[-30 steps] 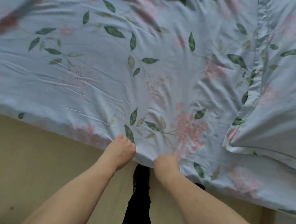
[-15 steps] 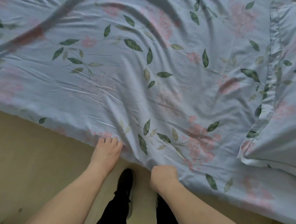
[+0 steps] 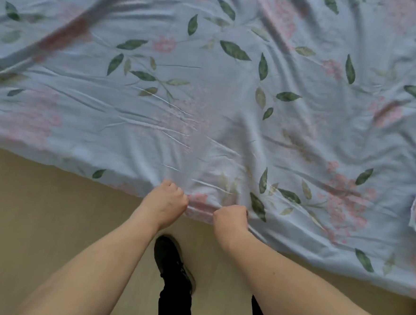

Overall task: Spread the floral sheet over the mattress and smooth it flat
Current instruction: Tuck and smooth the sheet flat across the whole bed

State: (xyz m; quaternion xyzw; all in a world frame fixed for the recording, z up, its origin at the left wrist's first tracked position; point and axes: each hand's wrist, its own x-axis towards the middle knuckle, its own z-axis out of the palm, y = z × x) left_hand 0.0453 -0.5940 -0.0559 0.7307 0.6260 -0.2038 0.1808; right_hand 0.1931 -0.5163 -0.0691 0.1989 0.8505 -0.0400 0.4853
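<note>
Since 0.5 s ago, the left hand [image 3: 166,200] has curled from flat fingers into a fist on the sheet's near hem, matching the right hand [image 3: 231,216]; both now pinch the floral sheet [image 3: 206,103] close together at the bed's edge. The sheet lies spread across the mattress, with creases fanning from the 2 grips and a raised fold at far left. To do this well, I judge the pull should be even and toward the floor [image 3: 38,207], hands then moving apart along the hem.
</note>
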